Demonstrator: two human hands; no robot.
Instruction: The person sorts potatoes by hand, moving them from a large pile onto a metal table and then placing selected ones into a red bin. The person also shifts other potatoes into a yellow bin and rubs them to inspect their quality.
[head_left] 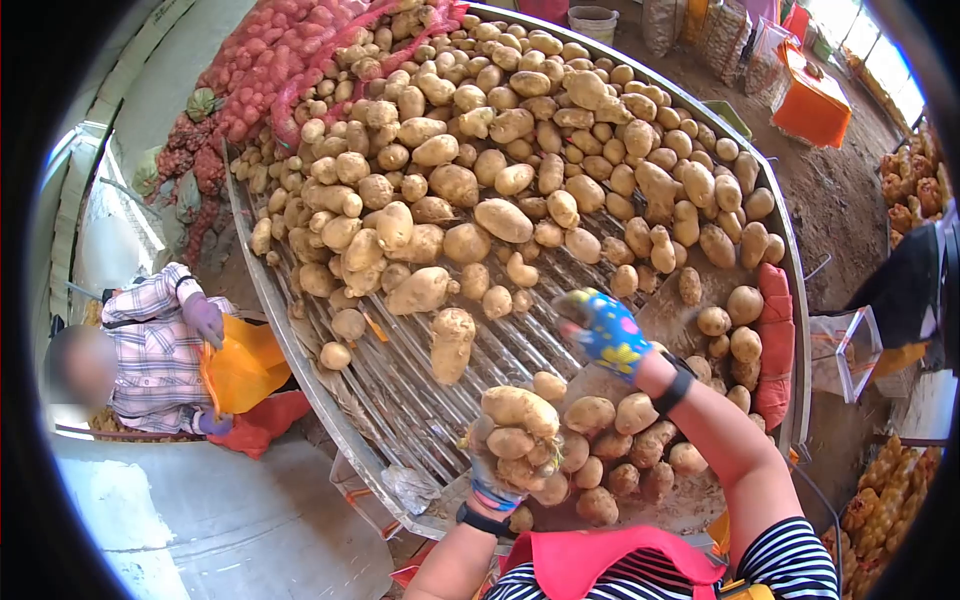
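My left hand [497,470], in a grey glove, is closed around several potatoes [518,425], held just above a heap of potatoes [610,450] at the near end of the sorting table. My right hand [603,330], in a blue patterned glove, hovers above the metal roller bars [400,390] with fingers bent and nothing visible in it. It is nearest to a long potato [452,343] lying on the bars to its left. A large mass of potatoes [500,130] covers the far part of the table.
A person in a plaid shirt [155,355] at the left holds an orange bag [245,365]. Red mesh sacks [265,70] of potatoes lie at the far end. Orange crates [812,105] stand far right, with a clear bin [845,350] and more potatoes [885,495] on the right.
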